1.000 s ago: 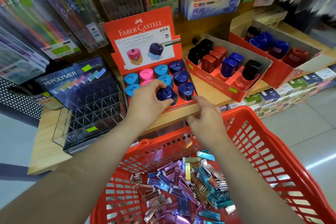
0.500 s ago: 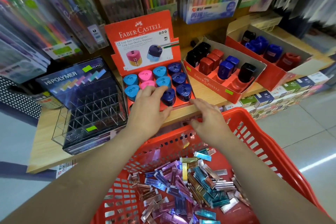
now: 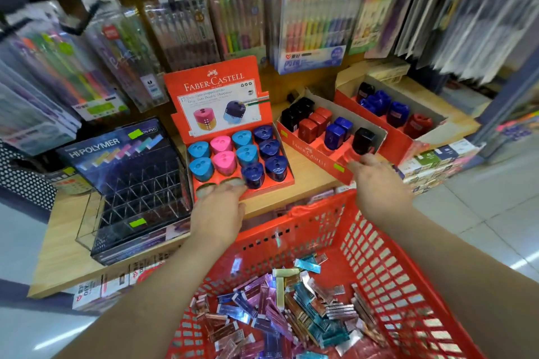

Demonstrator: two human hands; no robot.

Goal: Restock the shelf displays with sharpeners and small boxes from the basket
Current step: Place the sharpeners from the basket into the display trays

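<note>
While both lie uncurled, left hand beside navy sharpener, right hand at display

A pale wooden shelf board crosses the middle of the frame. On it stand a clear acrylic display case at lower left, a red cardboard tray of triangular sharpeners at centre, a red cardboard tray of boxy sharpeners right of centre, and a further red sharpener tray at upper right.

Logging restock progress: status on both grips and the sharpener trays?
Left grip empty, fingertips on triangular-sharpener tray front edge. Right grip at boxy-sharpener tray corner, hold unclear, blurred. Small boxes lie in basket; no obstruction seen.
</note>
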